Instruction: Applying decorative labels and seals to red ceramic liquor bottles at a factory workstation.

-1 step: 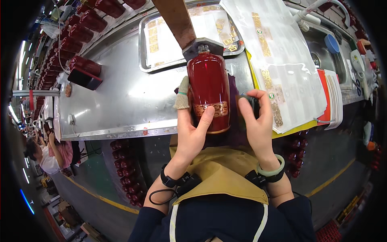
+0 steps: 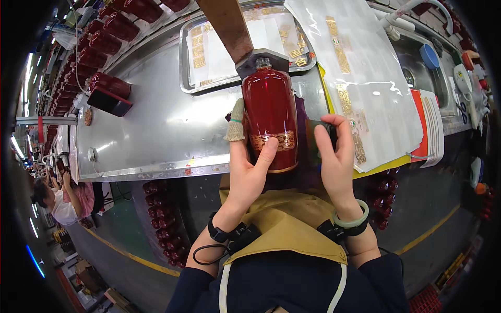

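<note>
A glossy dark red glass bottle (image 2: 267, 107) lies with its clear threaded neck pointing away from me, against a dark block on a brown bar (image 2: 227, 26). Around its lower part runs a gold patterned band (image 2: 282, 141). My left hand (image 2: 247, 175) grips the bottle from the left, thumb on the band; a knitted finger cot (image 2: 237, 122) covers one finger. To the bottle's right, my right hand (image 2: 336, 164) is curled round a dark, flat, thin piece (image 2: 314, 136), its kind unclear. Dark purple cloth (image 2: 301, 115) shows beneath the bottle.
White sheets with gold decals (image 2: 376, 104) lie at the right, near a sink (image 2: 417, 73). Behind the bar stands a metal tray (image 2: 190, 86) with more decals. A dark phone (image 2: 109, 101) leans at the left by red bottles (image 2: 112, 83). Another person (image 2: 65, 198) sits far left.
My right thumb has shifted slightly right, away from the bottle, and more of the dark flat piece shows. My left hand and the bottle look unmoved.
</note>
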Demonstrator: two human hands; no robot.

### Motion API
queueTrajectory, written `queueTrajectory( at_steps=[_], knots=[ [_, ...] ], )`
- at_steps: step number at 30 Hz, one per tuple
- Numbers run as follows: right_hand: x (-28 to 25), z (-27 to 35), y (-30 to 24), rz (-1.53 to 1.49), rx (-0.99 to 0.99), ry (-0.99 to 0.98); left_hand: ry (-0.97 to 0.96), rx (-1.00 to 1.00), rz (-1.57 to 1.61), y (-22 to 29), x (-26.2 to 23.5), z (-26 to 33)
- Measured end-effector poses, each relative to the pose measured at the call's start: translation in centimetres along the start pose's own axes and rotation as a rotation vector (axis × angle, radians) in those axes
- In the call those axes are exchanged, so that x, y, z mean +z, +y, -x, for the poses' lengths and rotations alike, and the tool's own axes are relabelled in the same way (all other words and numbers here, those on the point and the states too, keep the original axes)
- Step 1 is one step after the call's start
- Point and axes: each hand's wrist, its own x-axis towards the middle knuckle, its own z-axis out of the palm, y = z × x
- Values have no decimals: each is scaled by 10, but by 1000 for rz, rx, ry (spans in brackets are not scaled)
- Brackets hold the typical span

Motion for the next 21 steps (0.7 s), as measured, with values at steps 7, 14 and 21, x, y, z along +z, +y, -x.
queueTrajectory(
  at_steps=[7, 14, 21],
  knots=[
    [6, 8, -15, 68, -90, -170, 7, 28, -29, -5, 2, 0],
    [2, -3, -15, 133, -196, 5, 37, 31, -73, -9, 0, 5],
    [-15, -25, -10, 387, -283, -17, -58, 510, -976, -13, -25, 26]
  ],
)
